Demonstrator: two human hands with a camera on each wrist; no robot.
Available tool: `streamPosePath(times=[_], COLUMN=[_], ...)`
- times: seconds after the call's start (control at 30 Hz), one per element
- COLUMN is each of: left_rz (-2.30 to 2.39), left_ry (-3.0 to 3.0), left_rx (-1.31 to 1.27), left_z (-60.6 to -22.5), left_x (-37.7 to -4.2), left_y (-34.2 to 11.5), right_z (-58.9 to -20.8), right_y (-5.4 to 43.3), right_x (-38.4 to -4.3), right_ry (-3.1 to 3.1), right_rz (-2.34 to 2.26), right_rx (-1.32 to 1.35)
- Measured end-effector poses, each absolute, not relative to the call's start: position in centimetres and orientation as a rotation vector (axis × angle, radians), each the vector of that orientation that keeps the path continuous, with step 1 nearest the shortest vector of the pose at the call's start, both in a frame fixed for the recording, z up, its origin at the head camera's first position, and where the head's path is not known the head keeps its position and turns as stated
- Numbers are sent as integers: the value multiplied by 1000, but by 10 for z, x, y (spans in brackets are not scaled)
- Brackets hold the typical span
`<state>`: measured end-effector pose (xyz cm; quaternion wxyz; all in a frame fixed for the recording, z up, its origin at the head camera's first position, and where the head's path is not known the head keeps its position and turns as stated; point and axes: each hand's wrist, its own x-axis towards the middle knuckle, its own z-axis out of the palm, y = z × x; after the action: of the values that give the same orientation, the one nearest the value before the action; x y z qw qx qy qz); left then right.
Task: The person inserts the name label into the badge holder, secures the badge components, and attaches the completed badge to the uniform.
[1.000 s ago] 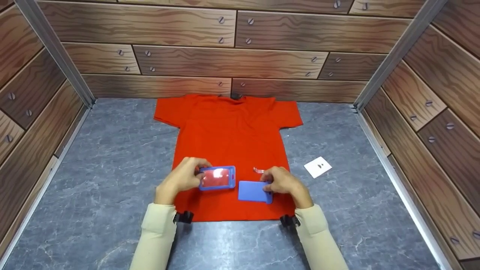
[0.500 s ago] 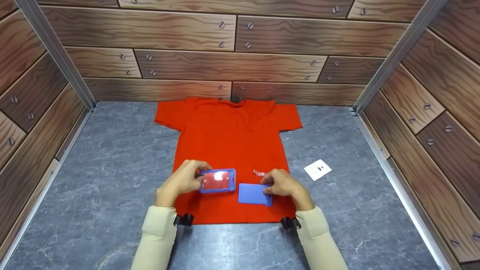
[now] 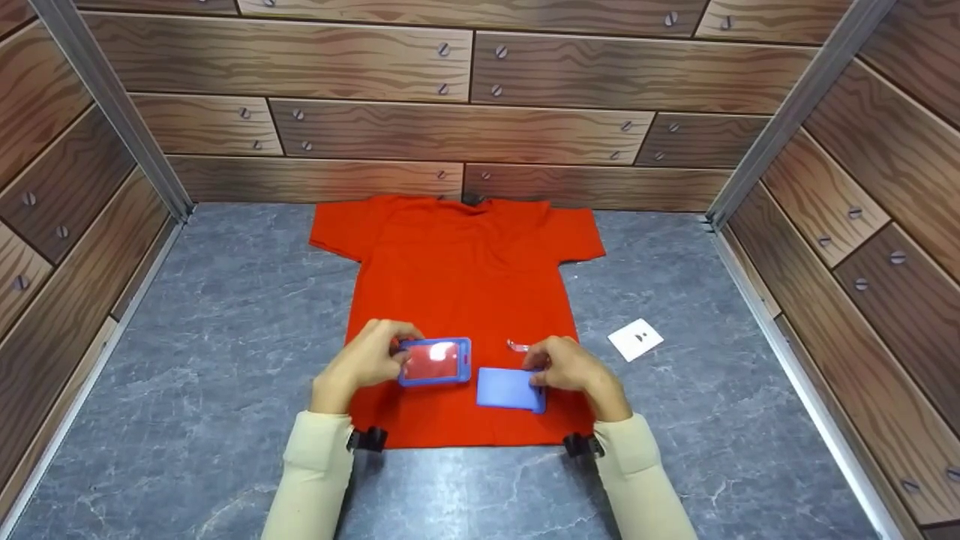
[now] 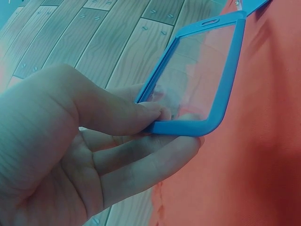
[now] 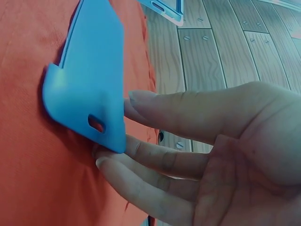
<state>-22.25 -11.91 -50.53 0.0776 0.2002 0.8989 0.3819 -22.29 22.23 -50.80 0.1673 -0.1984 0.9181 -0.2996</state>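
Note:
My left hand (image 3: pixel 367 358) pinches the left end of a blue card holder frame (image 4: pixel 225 80) with a clear window, thumb on one face and fingers on the other. Beside it to the right is a flat blue card holder cover (image 3: pixel 505 388) with a slotted end, apart from the frame. My right hand (image 3: pixel 571 371) holds that cover by its right end; the right wrist view shows thumb and fingers at its edge by the slot (image 5: pixel 96 123). Under both pieces lies a red T-shirt (image 3: pixel 465 292), spread flat. A small clear strap clip (image 3: pixel 516 346) lies just beyond the right fingers.
A white card (image 3: pixel 635 340) with a small dark print lies on the grey marbled table (image 3: pixel 247 300), right of the shirt. Wood-patterned walls (image 3: pixel 465 131) with metal corner rails enclose the back and sides.
The head view has tilted slightly, so everything sits a little lower in it. My right fingers have shifted slightly rightward on the cover. My left hand keeps its hold on the frame.

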Motion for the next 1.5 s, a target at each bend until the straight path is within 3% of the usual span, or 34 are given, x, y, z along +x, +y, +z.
streamPosePath(times=[1.17, 1.5], left_rz=[1162, 1164], left_ry=[2662, 2676], left_rx=[605, 624], left_z=[-504, -504], left_x=[-223, -224], left_y=[-120, -121], right_z=[-501, -496], right_y=[232, 253], right_x=[-227, -234], right_ry=[2610, 2638], right_rz=[-923, -973], right_rx=[-533, -516])
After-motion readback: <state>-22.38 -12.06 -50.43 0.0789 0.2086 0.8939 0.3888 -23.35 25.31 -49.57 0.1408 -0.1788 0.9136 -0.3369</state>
